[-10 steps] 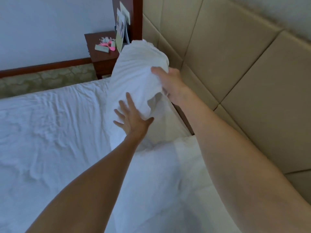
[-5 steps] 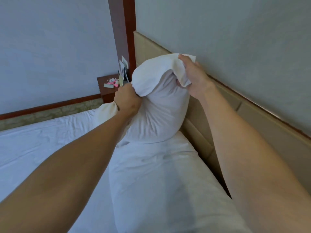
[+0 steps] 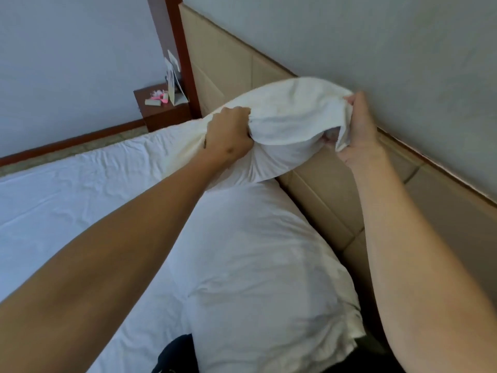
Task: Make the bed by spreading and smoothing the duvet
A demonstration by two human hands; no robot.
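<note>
Two hands hold a white pillow up against the headboard, above a second pillow lying on the bed.

Nearest, a dark shape [image 3: 174,354] sits at the bottom edge — too cut off to identify. Beyond it a white pillow [image 3: 258,259] lies flat beside the padded beige headboard [image 3: 226,57], and left of it stretches the wrinkled white bedding [image 3: 67,195] — whether sheet or duvet cannot be told. Further on, the left hand [image 3: 228,133] has its grip bunched tight round a fistful of the raised pillow [image 3: 290,117], while the right hand [image 3: 359,130] pinches the pillow's loose open end, fingers curled over the fabric. Far left, a dark wooden nightstand [image 3: 161,111] carries a pink item [image 3: 159,97] and an upright card [image 3: 173,82].
</note>
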